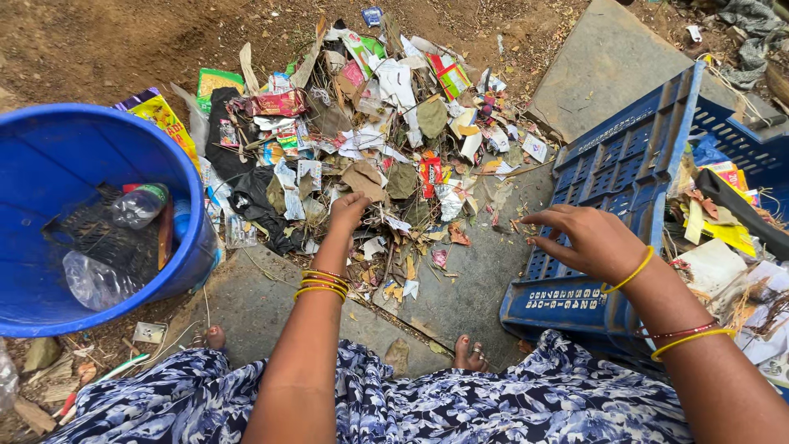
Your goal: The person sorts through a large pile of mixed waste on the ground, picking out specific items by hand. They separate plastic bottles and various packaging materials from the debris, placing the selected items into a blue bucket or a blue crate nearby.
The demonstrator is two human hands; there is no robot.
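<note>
Scene: You crouch over a heap of mixed litter point(370, 140) spread across a grey stone slab point(468, 296) and the bare earth behind it, your patterned blue-and-white skirt point(427, 403) filling the foreground.
Left hand: Your left hand point(348, 210) reaches into the near edge of the heap, fingers curled down onto scraps of paper and dry leaves (what they pinch, if anything, is hidden under the knuckles, so you cannot tell). Yellow and red bangles point(322, 284) ring the wrist.
Right hand: Your right hand point(588, 238) hovers above the rim of the blue plastic crate point(625, 156), fingers loosely spread and holding nothing. A yellow bangle point(631, 271) sits at the wrist.
The litter: Crumpled wrappers, torn paper, a red snack packet point(430, 174) and a black plastic bag point(263, 201) lie tangled together, just ahead of your left hand.
Crate: It stands tilted to your right, with yellow wrappers and paper point(723, 230) inside.
Tub: A round blue tub point(164, 164) sits to your left, well apart from the crate, with clear plastic bottles point(136, 205) at its bottom.
Feet: Your bare toes point(470, 355) rest on the slab.
</note>
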